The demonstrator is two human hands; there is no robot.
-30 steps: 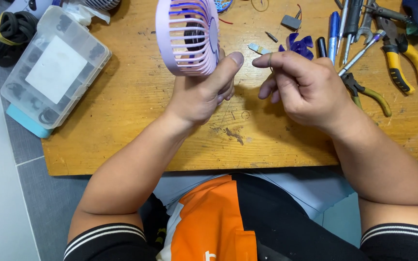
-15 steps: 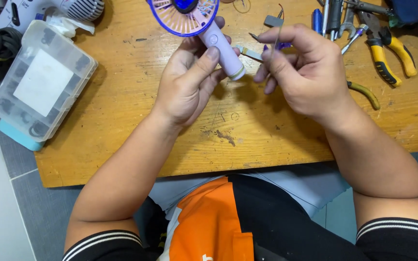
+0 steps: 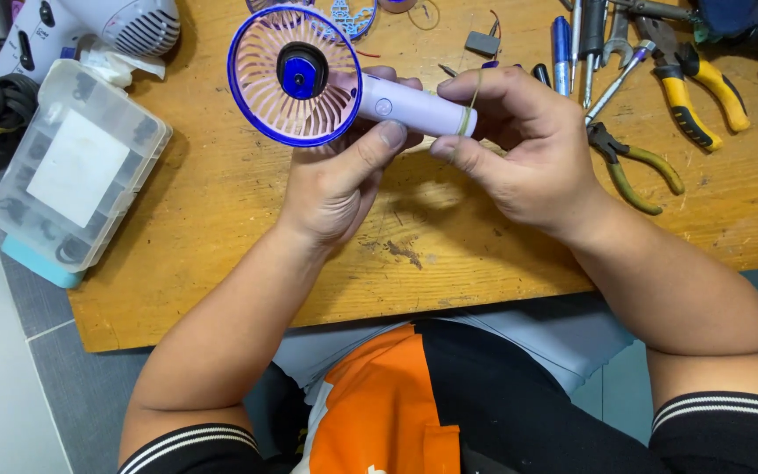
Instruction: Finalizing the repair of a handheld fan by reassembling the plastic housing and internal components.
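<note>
Scuffed wooden bench point(image 3: 221, 219) fills the upper part of the frame, with grey floor tiles at the lower left and the person's lap below. A small handheld fan point(image 3: 344, 88) is held above the bench in the upper middle. The left hand point(image 3: 344, 180) is closed round the join of head and handle from beneath, thumb laid along the handle. The right hand point(image 3: 519, 149) is closed on the handle's far end, fingers curled over it, and a thin band appears to be pinched or looped there; its exact run cannot be told.

The round cage point(image 3: 296, 75) is seen with a blue rim and a blue hub at its centre, so the head looks largely assembled; the handle looks closed. Loose small parts point(image 3: 484, 42) lie on the bench at the top, which suggests work is unfinished.

The fan's long axis runs nearly level across the frame, tilted slightly down to the right: head toward the upper left, handle end toward the right. The cage face is turned up toward the camera.

Pliers point(image 3: 633, 162), a clear parts box point(image 3: 72, 171) and a heat gun point(image 3: 89, 31) lie around.
</note>
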